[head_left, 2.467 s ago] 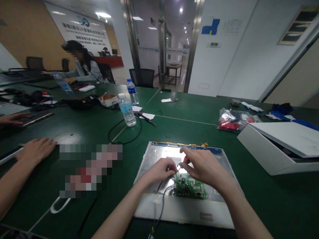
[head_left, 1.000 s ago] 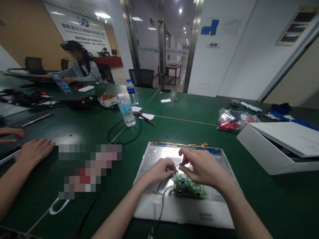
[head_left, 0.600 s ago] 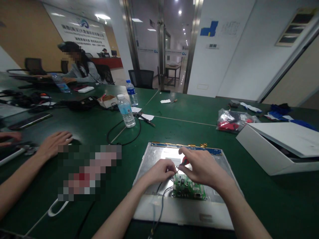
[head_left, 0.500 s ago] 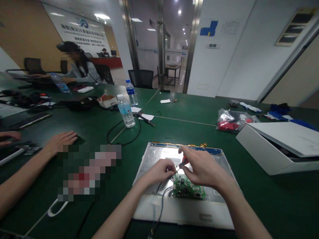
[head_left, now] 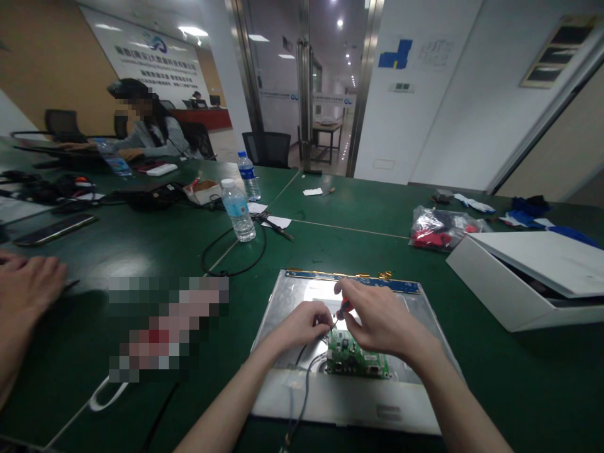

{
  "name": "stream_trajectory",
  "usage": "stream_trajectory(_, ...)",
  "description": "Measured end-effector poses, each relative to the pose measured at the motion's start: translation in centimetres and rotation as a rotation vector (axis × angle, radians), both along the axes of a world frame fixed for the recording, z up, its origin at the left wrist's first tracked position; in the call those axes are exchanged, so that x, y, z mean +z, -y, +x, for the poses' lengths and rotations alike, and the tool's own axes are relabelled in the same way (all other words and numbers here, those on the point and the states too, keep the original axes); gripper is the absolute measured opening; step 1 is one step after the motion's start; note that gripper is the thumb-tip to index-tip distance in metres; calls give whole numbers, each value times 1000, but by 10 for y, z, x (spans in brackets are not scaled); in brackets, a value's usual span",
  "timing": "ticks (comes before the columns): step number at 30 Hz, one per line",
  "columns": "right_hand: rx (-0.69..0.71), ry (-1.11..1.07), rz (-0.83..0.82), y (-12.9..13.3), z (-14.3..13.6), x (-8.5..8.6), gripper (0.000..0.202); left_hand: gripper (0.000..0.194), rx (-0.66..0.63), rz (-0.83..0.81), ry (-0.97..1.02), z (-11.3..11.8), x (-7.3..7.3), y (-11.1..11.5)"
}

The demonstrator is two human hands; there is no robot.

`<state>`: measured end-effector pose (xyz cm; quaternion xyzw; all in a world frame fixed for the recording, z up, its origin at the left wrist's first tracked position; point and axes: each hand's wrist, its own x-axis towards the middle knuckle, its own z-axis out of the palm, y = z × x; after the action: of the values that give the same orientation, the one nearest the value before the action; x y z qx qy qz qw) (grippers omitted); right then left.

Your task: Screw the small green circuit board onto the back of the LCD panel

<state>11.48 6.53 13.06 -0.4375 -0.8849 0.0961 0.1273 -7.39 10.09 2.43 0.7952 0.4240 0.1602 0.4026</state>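
Note:
A flat metal-backed display panel [head_left: 340, 399] lies on the green table before me. Near its middle sits a green circuit board [head_left: 356, 357], with dark cables [head_left: 307, 390] running from its left side toward the table's near edge. My right hand [head_left: 377, 314] grips a screwdriver [head_left: 345, 307] with a red and black handle, its shaft slanting down to the board's upper left corner. Beside that tip, the thumb and fingers of my left hand [head_left: 306, 324] are pinched together; whatever lies between them is too small to make out. A blue strip board [head_left: 401, 287] runs along the panel's far edge.
To the right stands a white box [head_left: 514, 296] with its lid ajar, near a clear plastic bag [head_left: 438, 229]. A water bottle [head_left: 240, 214] and a looped black cable [head_left: 264, 251] are ahead on the left. A co-worker's hand [head_left: 31, 283] rests at far left.
The screwdriver handle has tilted slightly in my right hand, while my left hand keeps its place. The co-worker's hand at left has drawn back toward the left edge.

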Motion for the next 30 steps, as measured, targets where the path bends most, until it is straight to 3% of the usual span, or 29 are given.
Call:
stream_trajectory(7, -142, 95, 35, -6, -5, -7, 22, 14, -20, 16, -5, 1, -1, 0)
stream_trajectory(15, 1, 15, 15, 1, -1, -1, 25, 13, -13, 24, -8, 0, -1, -1)
stream_trajectory(22, -108, 70, 40, -5, -4, -8, 16, 12, 9, 2, 0, 1, 1, 1)
stream_trajectory(30, -153, 147, 48, -3, -6, -2, 17, 13, -19, -6, 14, 0, -1, -1)
